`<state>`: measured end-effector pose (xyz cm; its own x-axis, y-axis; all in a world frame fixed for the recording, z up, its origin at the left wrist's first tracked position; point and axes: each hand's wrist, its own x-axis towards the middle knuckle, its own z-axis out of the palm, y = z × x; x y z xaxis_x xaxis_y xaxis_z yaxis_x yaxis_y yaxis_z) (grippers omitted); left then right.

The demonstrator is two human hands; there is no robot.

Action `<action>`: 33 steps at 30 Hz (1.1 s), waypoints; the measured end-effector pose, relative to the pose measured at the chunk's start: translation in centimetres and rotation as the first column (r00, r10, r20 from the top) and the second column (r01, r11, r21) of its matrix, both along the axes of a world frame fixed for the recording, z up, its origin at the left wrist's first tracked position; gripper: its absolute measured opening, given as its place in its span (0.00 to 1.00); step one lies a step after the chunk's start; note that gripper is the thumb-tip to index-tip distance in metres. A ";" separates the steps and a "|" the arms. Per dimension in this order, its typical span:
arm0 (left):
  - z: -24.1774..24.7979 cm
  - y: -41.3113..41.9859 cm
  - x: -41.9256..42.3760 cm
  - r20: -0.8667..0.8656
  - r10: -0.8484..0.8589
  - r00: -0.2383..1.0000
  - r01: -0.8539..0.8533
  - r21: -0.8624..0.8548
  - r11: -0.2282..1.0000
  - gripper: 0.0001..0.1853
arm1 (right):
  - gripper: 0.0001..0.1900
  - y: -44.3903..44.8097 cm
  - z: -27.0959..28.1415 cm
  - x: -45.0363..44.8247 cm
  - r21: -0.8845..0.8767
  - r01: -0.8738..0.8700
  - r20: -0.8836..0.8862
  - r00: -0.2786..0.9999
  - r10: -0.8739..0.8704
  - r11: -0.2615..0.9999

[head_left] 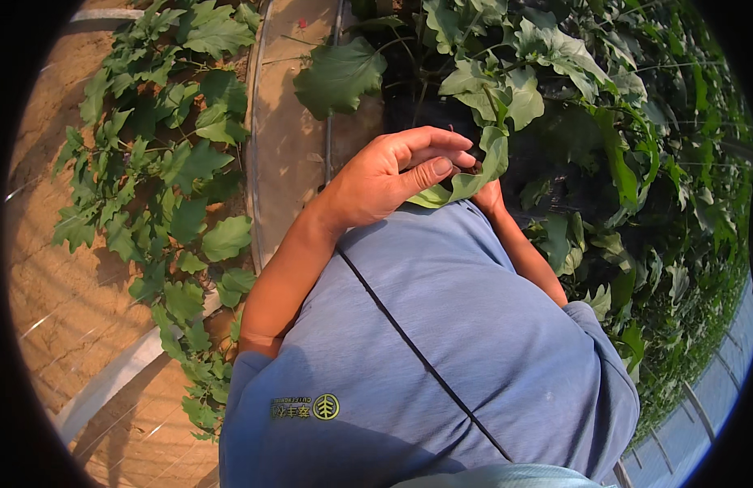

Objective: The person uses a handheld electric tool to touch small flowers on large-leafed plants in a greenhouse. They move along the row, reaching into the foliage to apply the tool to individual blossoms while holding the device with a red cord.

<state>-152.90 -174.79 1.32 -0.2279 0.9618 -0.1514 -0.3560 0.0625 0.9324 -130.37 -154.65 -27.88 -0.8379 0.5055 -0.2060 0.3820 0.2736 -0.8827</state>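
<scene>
My left hand [401,174] is at the upper middle, palm side partly turned up, with its fingers and thumb bent towards the right. Close by its fingertips hangs a curled green leaf [491,158] of a tall plant that looks like an eggplant. Behind the leaf's lower edge, my right hand [489,196] shows only in part; its fingers are hidden. Whatever lies between the two hands cannot be made out. A small dark purple tip pokes up just beyond the left fingers. Both forearms reach forward from a blue shirt [425,341] crossed by a thin black cord.
Dense leafy plants [687,201] fill the right side over dark ground sheeting. At left stands another row of lobed-leaved plants [187,165] on brown soil. Between the rows runs a strip with a thin pipe [336,36]. One broad leaf [343,76] overhangs it.
</scene>
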 end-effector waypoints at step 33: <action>-7.9 -15.2 -7.1 -0.122 0.612 0.781 -0.624 -0.170 0.763 0.15 | 0.35 -4.7 16.4 -28.9 -0.092 -0.509 0.099 0.850 0.517 0.856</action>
<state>-160.02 -190.03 -6.56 -0.7767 0.5625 -0.2835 -0.3273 0.0243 0.9446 -159.23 -159.39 -11.44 -0.9426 -0.0061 -0.3338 0.3026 0.4066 -0.8620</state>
